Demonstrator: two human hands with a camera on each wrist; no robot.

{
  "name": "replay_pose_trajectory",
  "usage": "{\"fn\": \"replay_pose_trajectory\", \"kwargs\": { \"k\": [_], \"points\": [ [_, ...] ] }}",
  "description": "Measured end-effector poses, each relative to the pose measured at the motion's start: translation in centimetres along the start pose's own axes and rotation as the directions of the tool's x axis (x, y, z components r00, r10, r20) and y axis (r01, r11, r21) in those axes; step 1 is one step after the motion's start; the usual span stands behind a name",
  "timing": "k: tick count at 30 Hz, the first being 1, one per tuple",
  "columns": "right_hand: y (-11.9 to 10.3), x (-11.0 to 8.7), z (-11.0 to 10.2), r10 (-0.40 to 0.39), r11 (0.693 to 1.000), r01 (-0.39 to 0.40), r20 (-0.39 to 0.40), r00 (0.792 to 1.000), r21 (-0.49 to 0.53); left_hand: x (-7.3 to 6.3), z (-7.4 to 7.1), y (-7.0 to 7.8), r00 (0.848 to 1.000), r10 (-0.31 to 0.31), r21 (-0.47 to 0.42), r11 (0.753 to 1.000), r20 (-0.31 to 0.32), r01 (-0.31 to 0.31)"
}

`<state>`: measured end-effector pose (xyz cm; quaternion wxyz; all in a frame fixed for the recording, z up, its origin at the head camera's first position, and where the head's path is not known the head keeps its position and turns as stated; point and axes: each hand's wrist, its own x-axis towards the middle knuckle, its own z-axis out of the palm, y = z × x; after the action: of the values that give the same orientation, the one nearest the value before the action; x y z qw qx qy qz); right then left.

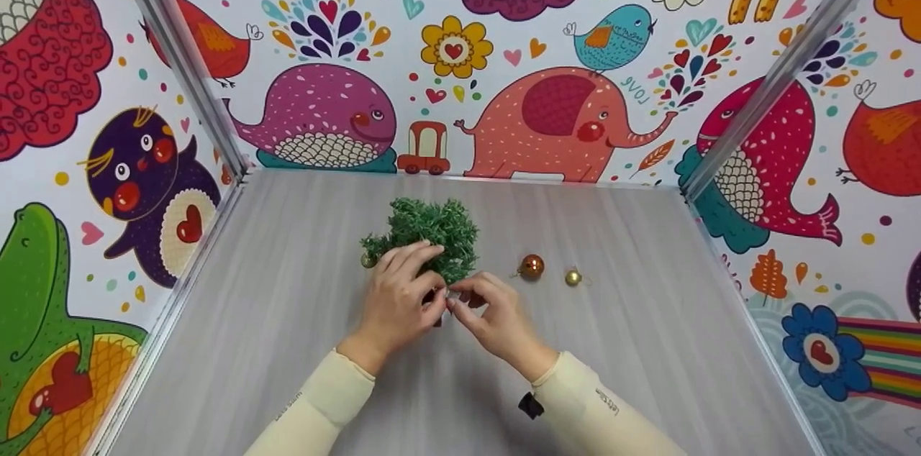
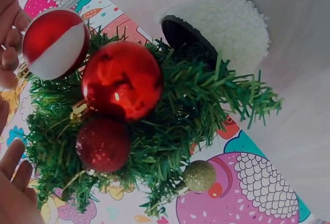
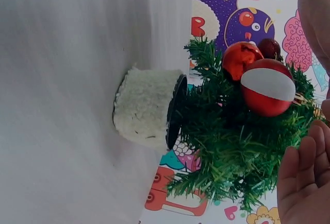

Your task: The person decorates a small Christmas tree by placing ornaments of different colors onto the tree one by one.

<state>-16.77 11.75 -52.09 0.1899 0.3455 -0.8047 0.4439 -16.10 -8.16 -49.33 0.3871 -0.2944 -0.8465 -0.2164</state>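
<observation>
A small artificial Christmas tree (image 1: 435, 226) stands in a white, fuzzy-covered pot (image 3: 147, 108). On its near side hang a red and white bauble (image 2: 55, 44), a shiny red bauble (image 2: 122, 80), a dark red glitter bauble (image 2: 103, 145) and a small gold glitter bauble (image 2: 200, 175). My left hand (image 1: 403, 294) and right hand (image 1: 496, 312) meet in front of the tree, thumbs and forefingers pinching around one spot beside the red and white bauble's gold cap. The thin string there is mostly hidden by the fingertips.
To the right of the tree, a copper bauble (image 1: 532, 267) and a smaller gold bauble (image 1: 573, 277) lie on the grey wood-grain table (image 1: 619, 341). Walls with cartoon animals (image 1: 547, 125) and metal corner posts (image 1: 180, 60) enclose the table's back and sides.
</observation>
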Motion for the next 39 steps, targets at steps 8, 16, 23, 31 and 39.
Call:
{"fn": "replay_pose_trajectory", "kwargs": {
  "k": [8, 16, 23, 31, 39],
  "points": [
    [-0.1, 0.1, 0.7, 0.064, 0.997, -0.064, 0.012, 0.998, 0.034, -0.2, 0.2, 0.0, 1.0, -0.008, -0.01, 1.0, -0.002, 0.008],
    [0.4, 0.1, 0.9, 0.06, 0.995, -0.057, -0.026, 0.998, 0.08, -0.5, 0.4, -0.2, 1.0, 0.0, 0.038, 0.999, 0.008, -0.001],
    [0.9, 0.3, 1.1, -0.025, 0.991, 0.011, -0.109, 0.994, -0.13, -0.5, 0.5, 0.1, 1.0, -0.002, 0.162, 0.987, 0.018, -0.001],
    [1.6, 0.6, 1.1, -0.137, 0.956, 0.084, -0.175, 0.975, -0.281, -0.4, 0.9, 0.1, 0.999, 0.03, 0.204, 0.979, -0.024, -0.025],
    [1.8, 0.8, 1.0, -0.069, 0.973, 0.034, -0.148, 0.987, -0.228, -0.1, 1.3, 0.0, 0.999, 0.042, 0.208, 0.977, -0.024, -0.036]
  ]
}}
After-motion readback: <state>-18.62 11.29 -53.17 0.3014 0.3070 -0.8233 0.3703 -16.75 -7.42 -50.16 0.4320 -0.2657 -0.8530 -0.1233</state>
